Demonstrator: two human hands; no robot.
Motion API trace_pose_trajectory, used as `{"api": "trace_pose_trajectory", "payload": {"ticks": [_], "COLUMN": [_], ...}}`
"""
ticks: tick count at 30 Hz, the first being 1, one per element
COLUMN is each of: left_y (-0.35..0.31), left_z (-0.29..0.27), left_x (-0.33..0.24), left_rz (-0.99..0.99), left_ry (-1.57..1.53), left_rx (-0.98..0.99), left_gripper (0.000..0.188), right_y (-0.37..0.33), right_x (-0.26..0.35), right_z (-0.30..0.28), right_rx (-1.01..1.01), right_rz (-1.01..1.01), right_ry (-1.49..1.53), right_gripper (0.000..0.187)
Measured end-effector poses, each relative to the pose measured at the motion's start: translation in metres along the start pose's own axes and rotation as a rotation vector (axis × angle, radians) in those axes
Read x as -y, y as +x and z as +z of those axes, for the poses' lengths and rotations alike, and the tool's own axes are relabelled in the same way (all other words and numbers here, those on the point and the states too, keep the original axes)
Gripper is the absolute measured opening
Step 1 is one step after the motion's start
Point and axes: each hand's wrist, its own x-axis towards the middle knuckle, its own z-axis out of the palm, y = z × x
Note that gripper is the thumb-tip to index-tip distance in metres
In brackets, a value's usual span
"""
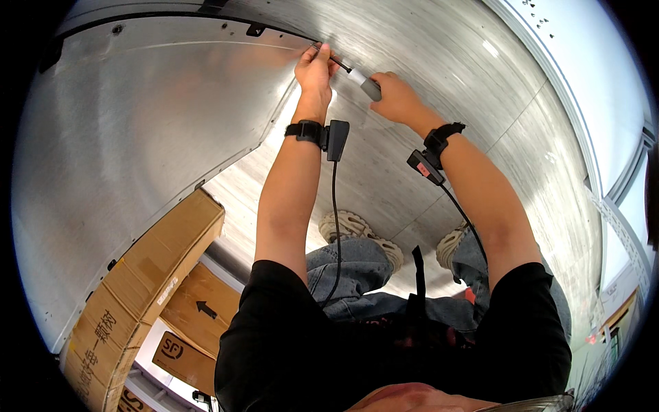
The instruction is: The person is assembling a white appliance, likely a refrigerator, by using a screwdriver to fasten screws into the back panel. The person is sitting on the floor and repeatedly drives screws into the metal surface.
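Note:
My right hand (400, 99) is closed around the grey and dark handle of a screwdriver (355, 76). Its thin shaft runs up and left into the fingers of my left hand (316, 71). Those fingers are closed about the shaft's front end, right at the far corner of a large silver metal panel (175, 103). They cover the tip, so I cannot tell whether a screw is there too. Along the panel's far edge sit a black clip (255, 29) and small holes.
Below the panel, at the left, stand a long brown cardboard box (130, 302) and other cartons (194, 309). Grey wood-look floor (446, 41) lies under my hands and shoes. White panelling (590, 75) curves along the right. Black cables (335, 226) hang from devices strapped to both wrists.

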Motion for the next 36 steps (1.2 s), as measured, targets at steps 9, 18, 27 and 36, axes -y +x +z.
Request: {"api": "trace_pose_trajectory", "payload": {"ticks": [9,18,27,36], "left_y": [0.003,-0.003,0.001,-0.002], "left_z": [-0.001,0.001,-0.002,-0.004], "left_x": [-0.001,-0.01,-0.007,-0.01], "left_rz": [-0.035,-0.04,-0.04,-0.076], "left_ry": [-0.039,0.047,0.022,-0.099], "left_rx": [-0.012,0.008,-0.009,0.032], "left_gripper": [0.014,0.009,0.008,0.021], "right_y": [-0.004,0.0,-0.002,-0.008], "right_x": [0.007,-0.011,-0.003,-0.003], "right_z": [-0.007,0.009,0.006,0.011], "right_rx": [0.213,0.024,0.206,0.098], "right_rz": [0.383,0.143,0.382,0.185], "right_ry": [0.635,0.262,0.73,0.409], "right_gripper": [0.05,0.059,0.057,0.052]}}
